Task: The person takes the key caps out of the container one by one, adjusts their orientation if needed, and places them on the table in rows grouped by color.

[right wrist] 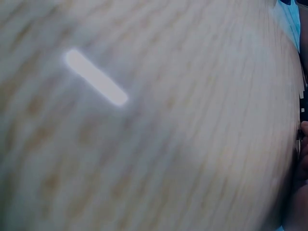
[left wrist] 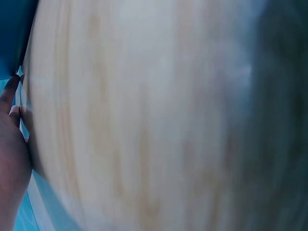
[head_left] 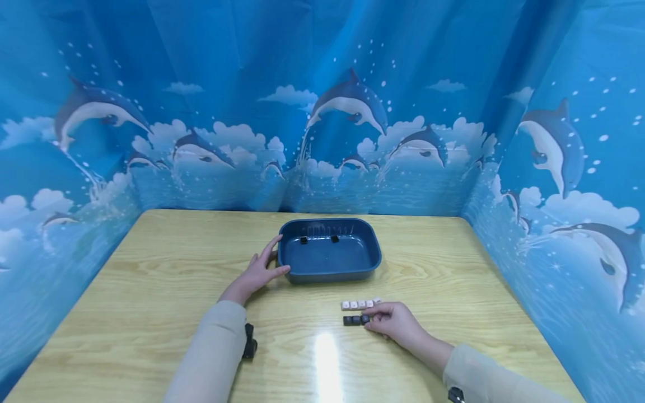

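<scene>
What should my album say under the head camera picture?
A left hand touches a blue tray, a right hand pinches a small black block, and printed dolphins leap behind.

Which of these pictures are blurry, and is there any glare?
Head view: mostly sharp, though glare streaks the wooden table and markings on the white keycaps are too small to read; left wrist view: wood grain smeared, right side dark; right wrist view: grain blurred, a bright glare bar at upper left.
</scene>
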### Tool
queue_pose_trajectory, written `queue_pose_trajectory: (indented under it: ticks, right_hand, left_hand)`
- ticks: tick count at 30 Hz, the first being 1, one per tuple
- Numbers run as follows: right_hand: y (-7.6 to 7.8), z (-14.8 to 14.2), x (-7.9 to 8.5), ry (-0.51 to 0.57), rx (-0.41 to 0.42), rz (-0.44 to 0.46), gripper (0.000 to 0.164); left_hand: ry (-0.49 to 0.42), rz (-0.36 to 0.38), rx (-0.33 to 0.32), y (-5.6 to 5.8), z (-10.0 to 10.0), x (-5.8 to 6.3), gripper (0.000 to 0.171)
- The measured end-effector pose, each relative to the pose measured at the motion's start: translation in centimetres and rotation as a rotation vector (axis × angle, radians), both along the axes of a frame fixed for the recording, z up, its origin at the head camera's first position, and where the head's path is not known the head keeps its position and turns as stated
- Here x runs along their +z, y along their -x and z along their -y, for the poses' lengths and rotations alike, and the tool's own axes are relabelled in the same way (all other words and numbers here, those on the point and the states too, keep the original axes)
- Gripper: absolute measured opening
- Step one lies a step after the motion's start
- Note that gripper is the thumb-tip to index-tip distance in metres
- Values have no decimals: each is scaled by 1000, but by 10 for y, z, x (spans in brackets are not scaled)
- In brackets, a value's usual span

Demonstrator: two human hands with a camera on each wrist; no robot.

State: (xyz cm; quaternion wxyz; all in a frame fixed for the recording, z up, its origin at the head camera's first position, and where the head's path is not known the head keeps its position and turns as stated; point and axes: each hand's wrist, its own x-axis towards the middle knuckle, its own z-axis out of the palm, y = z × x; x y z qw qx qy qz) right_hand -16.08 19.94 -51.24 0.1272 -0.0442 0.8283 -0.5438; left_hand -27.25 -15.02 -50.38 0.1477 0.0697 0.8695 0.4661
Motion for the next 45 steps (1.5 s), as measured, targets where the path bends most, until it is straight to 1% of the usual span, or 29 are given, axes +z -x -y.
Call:
queue_pose_trajectory:
  ticks: [6, 14, 16, 19, 21, 23, 26, 28, 30, 34, 37, 40, 45]
  right_hand:
    - [-2, 0, 0, -7, 5, -25, 30]
    - [-1, 0, 0, -17, 12, -25, 32]
    - [-1, -1, 0, -2, 17, -16, 34]
    - [-2, -4, 0, 57, 4, 8, 37]
    - [-3, -8, 0, 93, -30, 25, 36]
    - [-3, -13, 0, 113, -82, 26, 33]
    - [0, -19, 0, 89, -169, -12, 28]
    - [3, -23, 0, 62, -196, -52, 28]
    - [8, -26, 1, 32, -188, -87, 29]
    - [16, -30, -1, -29, -92, -133, 32]
    - [21, -31, -3, -66, -48, -152, 32]
    - [23, -31, -4, -79, -44, -156, 31]
    - [24, -29, -4, -97, -73, -167, 26]
  left_hand:
    - [0, 2, 6, 0, -1, 0, 87]
    - [3, 11, 14, 0, -1, 0, 87]
    - [7, 16, 19, -1, -1, 0, 87]
    - [13, 22, 28, -2, 0, 0, 87]
    - [14, 30, 33, -3, 0, -1, 86]
    - [15, 32, 32, -3, -1, -1, 86]
    - [12, 31, 34, -4, -1, -1, 86]
    - [12, 27, 35, -4, -1, -1, 86]
    - [12, 23, 35, -5, -2, 0, 86]
    - [14, 18, 38, -4, -2, 0, 86]
    - [12, 12, 35, -4, -2, 1, 85]
    - [9, 10, 33, -4, -3, 2, 85]
    - [9, 5, 30, -3, -3, 2, 85]
